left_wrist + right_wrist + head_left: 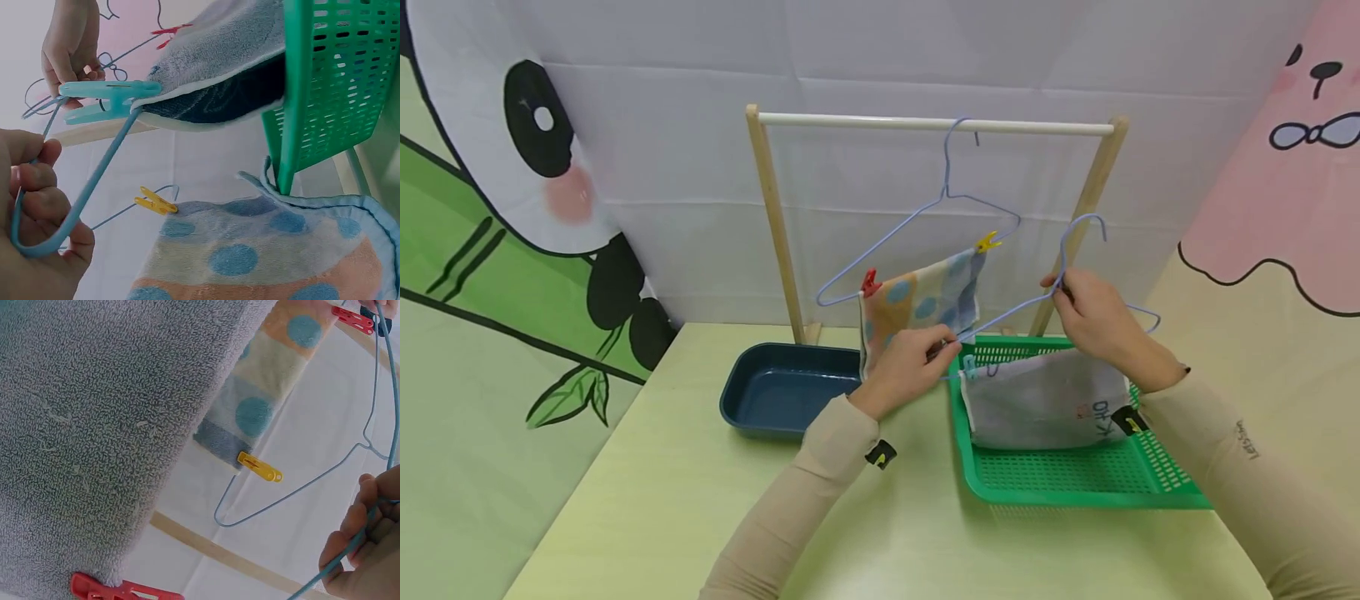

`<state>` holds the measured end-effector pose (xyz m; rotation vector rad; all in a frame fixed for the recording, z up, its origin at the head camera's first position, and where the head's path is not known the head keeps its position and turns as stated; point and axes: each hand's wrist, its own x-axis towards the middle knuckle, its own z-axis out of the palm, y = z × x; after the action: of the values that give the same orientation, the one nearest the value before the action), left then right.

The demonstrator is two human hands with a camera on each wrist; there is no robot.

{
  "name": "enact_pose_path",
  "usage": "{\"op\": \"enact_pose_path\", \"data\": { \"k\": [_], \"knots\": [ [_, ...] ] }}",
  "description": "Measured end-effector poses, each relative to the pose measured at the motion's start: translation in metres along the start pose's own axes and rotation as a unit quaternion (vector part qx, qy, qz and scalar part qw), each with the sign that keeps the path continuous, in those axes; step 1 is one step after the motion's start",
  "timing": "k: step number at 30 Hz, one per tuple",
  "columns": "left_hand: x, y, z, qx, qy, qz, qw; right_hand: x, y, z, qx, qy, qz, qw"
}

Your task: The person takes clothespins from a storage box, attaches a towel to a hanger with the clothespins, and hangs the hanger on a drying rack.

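Observation:
Between my two hands I hold a blue wire hanger (1011, 313) in front of the rack. My left hand (908, 367) grips its left corner, the wire looped inside the curled fingers in the left wrist view. Near the hook's base, my right hand (1093, 321) pinches the wire. A grey towel (1045, 400) hangs from this hanger over the green basket, held by a teal clothespin (109, 99) and a red clothespin (119, 589). Behind, a second hanger (880, 243) hooks on the rod, carrying a dotted towel (925, 296) with a red clip (870, 283) and a yellow clip (988, 242).
The rack has a white rod (865, 122) and wooden posts (775, 225). A dark blue tray (760, 429) stands left on the pale table (647, 500). At the right is the green basket (1060, 498), its rim below the grey towel. Printed cloth backs the table.

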<state>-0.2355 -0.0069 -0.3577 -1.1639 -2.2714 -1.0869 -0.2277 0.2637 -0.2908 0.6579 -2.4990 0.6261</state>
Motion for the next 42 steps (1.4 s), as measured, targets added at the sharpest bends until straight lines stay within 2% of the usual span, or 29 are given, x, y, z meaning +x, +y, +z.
{"op": "enact_pose_path", "data": {
  "k": [9,17,24,30,34,42],
  "knots": [
    [-0.003,0.015,-0.014,0.002,0.021,-0.009,0.9997,0.009,-0.008,0.006,0.010,0.009,0.013,0.9998],
    [-0.006,0.029,-0.025,-0.008,0.032,-0.019,0.9993,0.015,-0.013,0.011,0.021,0.010,-0.008,0.9997],
    [-0.012,0.039,-0.041,-0.027,0.038,-0.025,0.9986,0.021,-0.024,0.014,0.028,-0.009,-0.006,0.9996],
    [-0.017,0.044,-0.060,-0.012,0.040,-0.036,0.9985,0.033,-0.037,0.016,0.040,-0.030,0.000,0.9987],
    [-0.017,0.047,-0.071,-0.002,0.049,-0.032,0.9983,0.042,-0.044,0.017,0.043,-0.035,0.005,0.9984],
    [-0.015,0.058,-0.088,0.032,0.069,-0.020,0.9969,0.058,-0.056,0.017,0.062,-0.014,0.001,0.9980]
  ]
}}
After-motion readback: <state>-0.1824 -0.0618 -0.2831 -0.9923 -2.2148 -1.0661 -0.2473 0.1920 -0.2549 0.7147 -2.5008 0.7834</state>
